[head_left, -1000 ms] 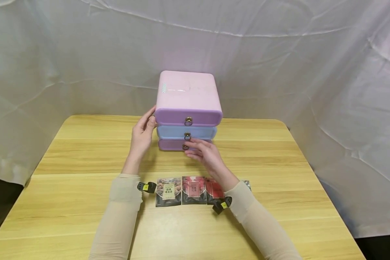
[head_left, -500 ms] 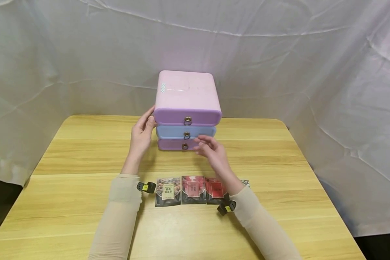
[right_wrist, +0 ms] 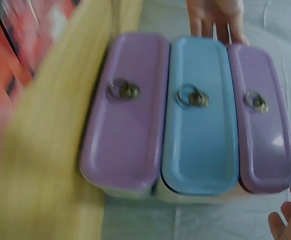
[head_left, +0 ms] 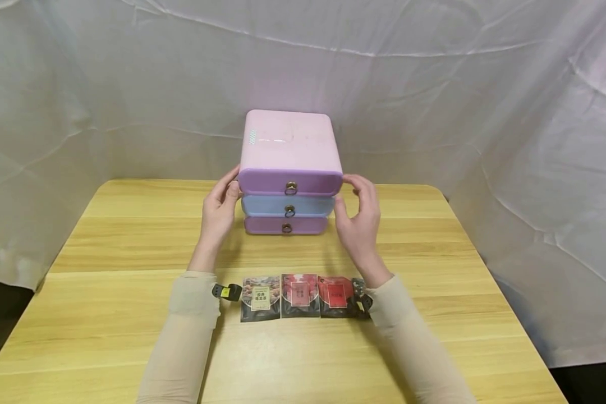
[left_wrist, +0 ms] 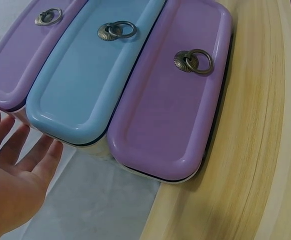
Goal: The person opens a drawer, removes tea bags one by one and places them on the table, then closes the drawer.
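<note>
A small cabinet point(head_left: 288, 146) with a pink top stands at the back middle of the wooden table point(head_left: 106, 241). It has a purple top drawer point(head_left: 308, 182), a blue middle drawer point(head_left: 262, 206) and a purple bottom drawer point(head_left: 262, 225); all are closed, each with a ring pull. My left hand point(head_left: 221, 210) lies against the cabinet's left side, fingers straight, fingertips at the top drawer's corner. My right hand point(head_left: 358, 219) stands at the cabinet's right side, fingers loosely bent by the top drawer's corner, holding nothing. In the left wrist view the left hand point(left_wrist: 15, 185) is spread beside the drawers.
Three flat packets lie in a row near me: a dark one point(head_left: 260, 298), a red-and-black one point(head_left: 299, 295) and a red one point(head_left: 335, 295). My right wrist partly hides something past them. White cloth hangs behind and beside the table.
My right hand left the front of the bottom drawer's ring pull and moved up and right to the cabinet's right side. My left hand stayed put.
</note>
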